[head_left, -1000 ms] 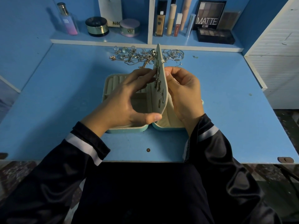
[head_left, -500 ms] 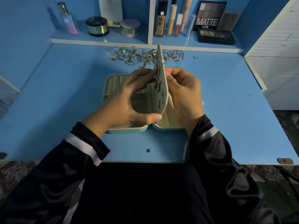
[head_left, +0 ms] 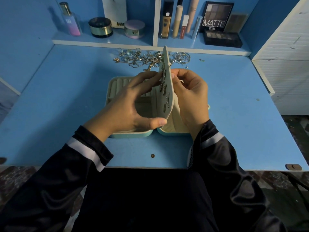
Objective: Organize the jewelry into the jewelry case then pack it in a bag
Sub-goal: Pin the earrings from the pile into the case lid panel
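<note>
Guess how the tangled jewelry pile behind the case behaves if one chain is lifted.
Probably floppy: the jewelry pile is thin chains and rings heaped together. Likely snags, dragging neighbours along. Loose rings may roll on the flat desk.

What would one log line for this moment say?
left hand: holds earring flap upright | right hand: pinches its back | jewelry case: open | loose jewelry: unpacked

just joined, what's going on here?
A person works at an open teal jewelry case on the blue desk. The left hand holds its cream earring panel upright and touches the metal earrings pinned there; the right hand pinches the panel from behind. A loose pile of silver jewelry lies beyond the case.
</note>
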Available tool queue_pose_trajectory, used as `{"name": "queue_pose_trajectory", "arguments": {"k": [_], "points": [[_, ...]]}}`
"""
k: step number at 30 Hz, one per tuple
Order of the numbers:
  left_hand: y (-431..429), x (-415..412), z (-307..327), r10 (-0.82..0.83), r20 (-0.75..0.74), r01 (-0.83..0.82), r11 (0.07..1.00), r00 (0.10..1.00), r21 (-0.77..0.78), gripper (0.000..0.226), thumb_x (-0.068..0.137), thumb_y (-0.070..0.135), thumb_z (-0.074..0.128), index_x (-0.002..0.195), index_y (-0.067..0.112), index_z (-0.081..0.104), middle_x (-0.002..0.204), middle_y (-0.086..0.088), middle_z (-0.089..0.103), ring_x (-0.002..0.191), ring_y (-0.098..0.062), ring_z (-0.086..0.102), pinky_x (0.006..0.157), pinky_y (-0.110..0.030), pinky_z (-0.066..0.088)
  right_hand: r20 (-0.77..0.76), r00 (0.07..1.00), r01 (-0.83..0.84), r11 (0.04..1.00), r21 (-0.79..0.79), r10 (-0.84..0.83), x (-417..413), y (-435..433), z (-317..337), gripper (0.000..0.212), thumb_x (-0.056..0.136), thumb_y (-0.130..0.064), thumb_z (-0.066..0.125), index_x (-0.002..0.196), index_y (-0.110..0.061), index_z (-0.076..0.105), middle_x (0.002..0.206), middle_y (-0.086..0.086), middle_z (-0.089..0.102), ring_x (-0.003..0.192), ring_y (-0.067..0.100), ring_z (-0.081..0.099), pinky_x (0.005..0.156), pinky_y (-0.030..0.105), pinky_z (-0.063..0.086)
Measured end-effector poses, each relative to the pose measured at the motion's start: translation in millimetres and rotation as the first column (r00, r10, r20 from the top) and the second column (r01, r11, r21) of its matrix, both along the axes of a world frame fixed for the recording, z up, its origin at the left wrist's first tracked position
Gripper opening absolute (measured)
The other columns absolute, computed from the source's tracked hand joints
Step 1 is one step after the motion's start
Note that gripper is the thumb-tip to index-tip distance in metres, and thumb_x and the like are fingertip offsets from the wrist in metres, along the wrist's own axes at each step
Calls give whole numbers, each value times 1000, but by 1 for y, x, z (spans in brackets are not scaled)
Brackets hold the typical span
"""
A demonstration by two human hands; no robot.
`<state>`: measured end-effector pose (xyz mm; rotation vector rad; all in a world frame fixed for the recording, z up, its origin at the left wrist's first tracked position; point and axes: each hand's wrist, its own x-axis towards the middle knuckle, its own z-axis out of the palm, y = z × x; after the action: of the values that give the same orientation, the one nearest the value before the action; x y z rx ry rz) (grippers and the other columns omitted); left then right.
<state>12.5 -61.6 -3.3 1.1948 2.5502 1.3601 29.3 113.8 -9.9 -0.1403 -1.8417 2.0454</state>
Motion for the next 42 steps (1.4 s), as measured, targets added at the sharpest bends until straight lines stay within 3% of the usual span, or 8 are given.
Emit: {"name": "queue_pose_trajectory", "arguments": {"k": [10, 18, 28, 33, 42], "points": [[0, 0, 0, 2, 3, -2, 1000, 1000, -19, 95, 65, 55, 72, 149, 26, 37, 144, 10, 37, 136, 1, 37, 113, -24, 34, -47, 999, 17, 995, 102, -12, -1, 1, 1, 14, 92, -4, 62, 97, 8, 66, 89, 20, 69, 78, 20, 67, 77, 35, 59], [0, 0, 1, 17, 8, -16, 999, 1000, -32, 98, 64, 58, 72, 149, 22, 39, 145, 7, 38, 137, -3, 37, 115, -37, 36, -60, 998, 7, 993, 119, 0, -1, -1, 2, 12, 92, -4, 62, 96, 6, 68, 89, 18, 70, 80, 23, 68, 79, 40, 59], [0, -1, -1, -9, 5, 9, 1000, 1000, 12, 96, 66, 52, 74, 149, 18, 39, 144, 2, 40, 135, -7, 42, 112, -29, 39, -25, 999, -24, 998, 62, 25, 1, 0, 4, 15, 90, -4, 64, 99, 9, 64, 93, 21, 69, 78, 19, 68, 79, 37, 59], [1, -1, 0, -8, 0, 8, 1000, 1000, 16, 95, 66, 51, 73, 148, 17, 40, 142, 4, 41, 132, -1, 43, 110, -22, 37, -25, 999, -36, 993, 113, 39, -1, 0, 3, 13, 92, -8, 64, 96, 5, 65, 90, 21, 70, 79, 26, 70, 79, 47, 59], [1, 0, 0, 6, 9, -6, 1000, 1000, 0, 96, 65, 54, 73, 148, 21, 39, 143, 8, 39, 134, -4, 42, 112, -31, 39, -85, 996, 9, 974, 224, 10, -5, 2, -3, 13, 91, -10, 65, 95, 2, 66, 89, 19, 70, 83, 33, 68, 77, 52, 56]]}}
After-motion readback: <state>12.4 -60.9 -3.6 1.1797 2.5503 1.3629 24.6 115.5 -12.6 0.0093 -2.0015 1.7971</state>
